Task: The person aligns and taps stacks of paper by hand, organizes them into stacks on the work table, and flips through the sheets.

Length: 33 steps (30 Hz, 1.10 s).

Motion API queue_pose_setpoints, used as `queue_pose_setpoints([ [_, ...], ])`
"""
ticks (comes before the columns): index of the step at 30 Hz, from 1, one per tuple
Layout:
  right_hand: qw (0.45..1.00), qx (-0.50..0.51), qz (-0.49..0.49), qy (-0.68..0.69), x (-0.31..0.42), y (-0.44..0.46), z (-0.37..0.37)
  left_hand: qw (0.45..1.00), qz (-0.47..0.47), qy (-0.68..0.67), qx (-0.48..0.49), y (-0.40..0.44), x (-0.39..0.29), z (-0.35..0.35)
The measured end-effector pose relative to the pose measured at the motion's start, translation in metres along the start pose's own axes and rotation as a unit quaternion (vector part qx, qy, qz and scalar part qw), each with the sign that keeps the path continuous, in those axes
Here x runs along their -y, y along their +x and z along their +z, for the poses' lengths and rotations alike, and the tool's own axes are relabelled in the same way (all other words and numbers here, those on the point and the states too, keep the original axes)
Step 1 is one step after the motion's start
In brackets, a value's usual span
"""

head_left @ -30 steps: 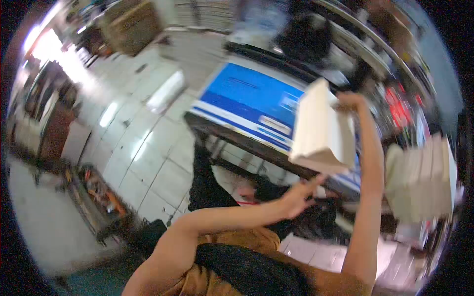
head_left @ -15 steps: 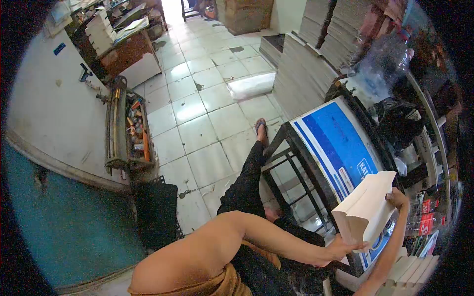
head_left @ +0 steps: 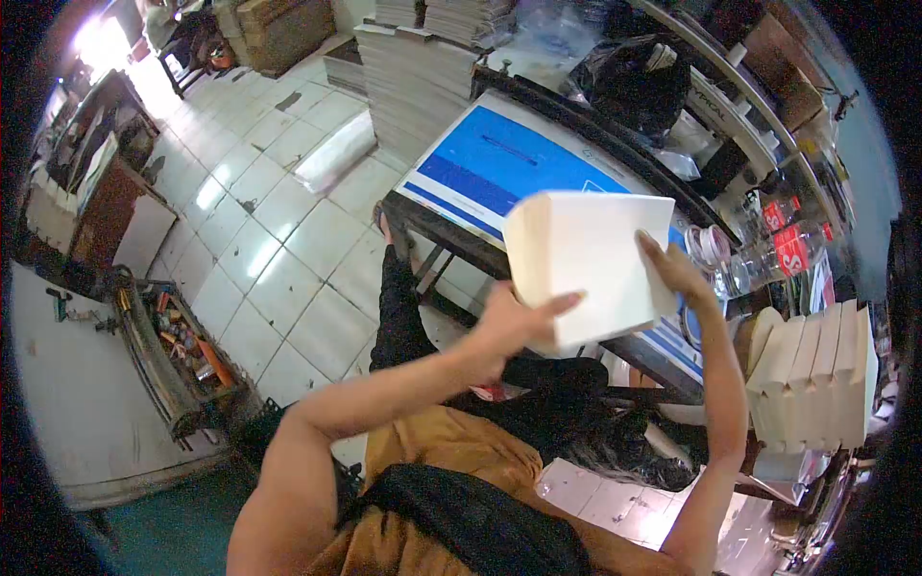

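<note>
A thick block of white and cream paper [head_left: 600, 254] is held up over the blue-and-white table top [head_left: 499, 158]. My left hand [head_left: 514, 322] grips its lower left corner, with the thumb lying on the white face. At the block's right edge, my right hand [head_left: 675, 269] is closed on it, fingers partly hidden behind. Further right stand several similar paper blocks [head_left: 807, 374] packed side by side.
Bottles with red labels [head_left: 792, 250] lie right of the table, near a round jar [head_left: 708, 247]. A black bag [head_left: 634, 91] sits behind. Paper stacks [head_left: 413, 96] rise beyond the table. A tool tray [head_left: 182, 350] is at left.
The view has swung back toward the right. The paper block has turned so its broad white face shows, and my left hand now grips its left side instead of the lower end.
</note>
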State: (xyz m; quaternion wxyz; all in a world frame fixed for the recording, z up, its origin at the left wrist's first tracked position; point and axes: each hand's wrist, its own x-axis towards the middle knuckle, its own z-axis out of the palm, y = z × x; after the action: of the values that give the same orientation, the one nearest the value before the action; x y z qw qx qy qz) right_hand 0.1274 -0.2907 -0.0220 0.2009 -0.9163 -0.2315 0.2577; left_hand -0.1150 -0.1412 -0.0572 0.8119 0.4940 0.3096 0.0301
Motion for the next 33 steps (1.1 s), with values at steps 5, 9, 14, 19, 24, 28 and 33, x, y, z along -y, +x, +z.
queue_pose_setpoints([
  [5,0.98,0.008,-0.009,0.2,0.022,-0.008,0.035,0.992,0.029,0.059,0.106,0.095,-0.072,-0.093],
  [9,0.939,0.067,-0.046,0.335,0.064,0.005,0.069,0.975,0.051,0.156,0.147,0.188,-0.147,-0.151],
  [14,0.956,-0.196,-0.08,0.202,0.091,0.037,0.07,0.935,0.059,0.333,0.108,0.227,-0.202,-0.179],
  [19,0.931,-0.252,-0.167,0.207,0.106,0.069,0.036,0.839,0.138,0.521,-0.075,0.235,-0.188,-0.197],
  [24,0.951,-0.108,-0.163,0.24,0.108,0.085,0.027,0.953,0.269,-0.025,-0.139,0.135,-0.105,-0.147],
  [28,0.95,-0.151,-0.163,0.22,0.11,0.086,0.036,0.978,0.158,-0.112,-0.075,0.111,-0.058,-0.101],
  [33,0.951,-0.212,-0.172,0.146,0.113,0.067,0.054,0.962,0.147,-0.224,-0.047,0.128,-0.066,-0.077],
])
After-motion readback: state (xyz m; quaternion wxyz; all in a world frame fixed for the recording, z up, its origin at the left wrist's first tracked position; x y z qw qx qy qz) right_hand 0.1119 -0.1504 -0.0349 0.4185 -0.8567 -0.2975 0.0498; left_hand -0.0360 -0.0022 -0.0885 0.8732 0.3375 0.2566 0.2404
